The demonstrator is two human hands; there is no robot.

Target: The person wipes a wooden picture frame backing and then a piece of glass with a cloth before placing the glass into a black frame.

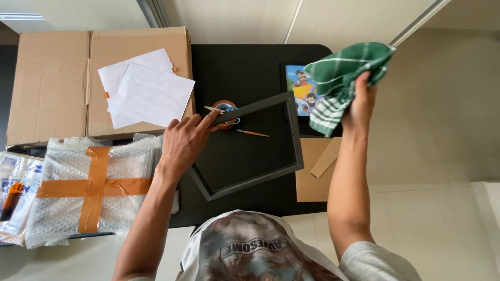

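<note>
Black table [245, 67] by pale floor: left hand [182, 143] grips the frame [250, 151] by its corner, tilting it steady above the table; right hand [359, 104] clenches a green cloth [344, 78] raised beside it

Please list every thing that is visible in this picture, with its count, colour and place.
picture frame: 1, black, tilted over the table centre
cloth: 1, green with white stripes, raised at right
table: 1, black
cartoon print: 1, colourful, behind the frame
tape roll: 1, brown, table centre
paper sheets: 2, white, on the carton
carton: 1, brown, top left
bubble-wrapped bundle: 1, orange-taped, left
cardboard pieces: 2, brown, right edge
left hand: holds frame
right hand: holds cloth
</note>
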